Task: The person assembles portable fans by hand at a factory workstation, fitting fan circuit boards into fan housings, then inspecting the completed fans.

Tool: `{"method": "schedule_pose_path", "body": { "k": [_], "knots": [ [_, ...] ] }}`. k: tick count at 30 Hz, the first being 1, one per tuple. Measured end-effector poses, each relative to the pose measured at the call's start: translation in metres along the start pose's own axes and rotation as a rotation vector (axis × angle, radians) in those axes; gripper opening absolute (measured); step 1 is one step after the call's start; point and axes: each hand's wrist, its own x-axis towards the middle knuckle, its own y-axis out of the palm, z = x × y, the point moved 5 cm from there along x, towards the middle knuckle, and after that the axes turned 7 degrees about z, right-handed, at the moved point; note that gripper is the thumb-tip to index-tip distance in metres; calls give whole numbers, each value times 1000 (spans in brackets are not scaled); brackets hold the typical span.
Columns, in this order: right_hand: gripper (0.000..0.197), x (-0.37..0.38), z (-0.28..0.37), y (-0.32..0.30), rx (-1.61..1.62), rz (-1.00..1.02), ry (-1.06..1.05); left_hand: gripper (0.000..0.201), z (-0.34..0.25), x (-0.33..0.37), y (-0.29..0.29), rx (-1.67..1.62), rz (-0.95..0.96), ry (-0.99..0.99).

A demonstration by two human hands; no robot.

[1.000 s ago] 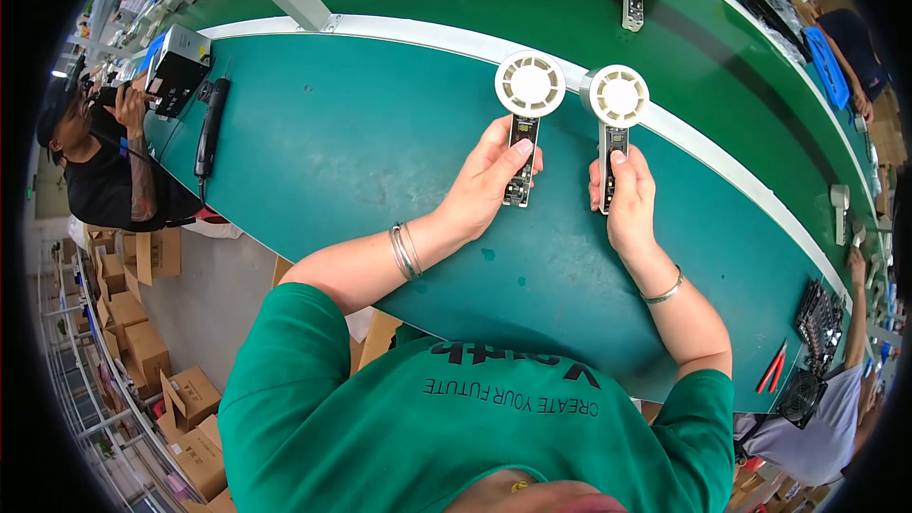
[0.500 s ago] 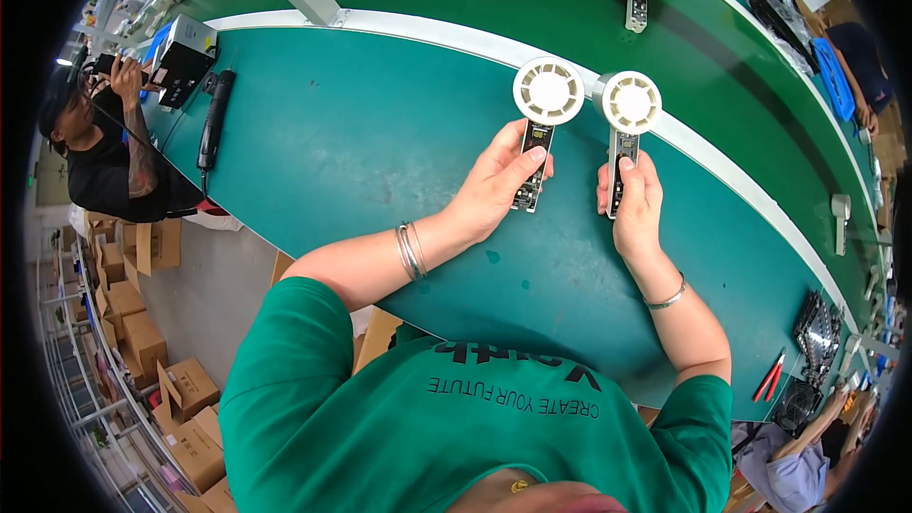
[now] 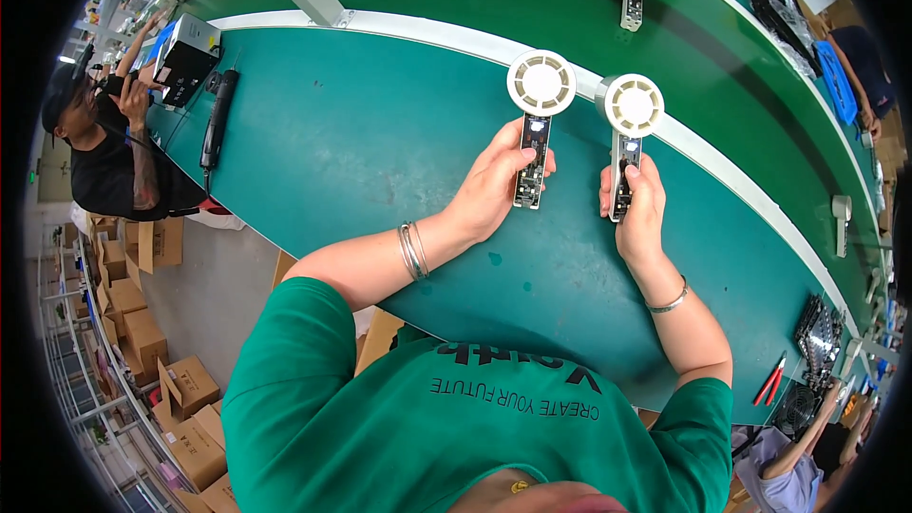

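Note:
My left hand (image 3: 492, 182) is closed around the handle of a white handheld fan (image 3: 541, 83), held upright above the green table with its round head away from me. My right hand (image 3: 642, 212) grips a second handheld fan (image 3: 634, 105) the same way, a short distance to the right. Both handles lack a front cover, so their dark circuit boards show. A small white light glows near the top of each board. Each thumb lies on the board's face. The two fans are apart, and whether their blades spin cannot be made out.
Beyond the table's white edge (image 3: 418, 34), a green conveyor belt (image 3: 532, 0) carries more fans (image 3: 632, 5). A black electric screwdriver (image 3: 219, 119) lies at the left. Red-handled pliers (image 3: 769, 382) and black parts (image 3: 817, 337) lie at the right. A co-worker (image 3: 114, 147) stands at the left.
The board displays went from dim digits to bright white lights. The left fan rose slightly and my left thumb shifted a little. The fan on the belt moved slightly left.

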Motion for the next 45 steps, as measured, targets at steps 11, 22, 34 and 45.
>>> {"method": "schedule_pose_path", "body": {
  "k": [11,22,34,45],
  "knots": [
    [27,-1,1,1,-59,-19,-6,41,1,1,-2,99,-51,17],
    [27,-3,3,2,-23,-13,-8,40,1,-1,-1,109,-28,25],
    [27,-1,1,3,-20,-16,1,39,-1,0,-2,110,-24,21],
    [27,-4,4,1,-34,-16,-8,41,2,0,1,94,-29,9]
  ]
}}
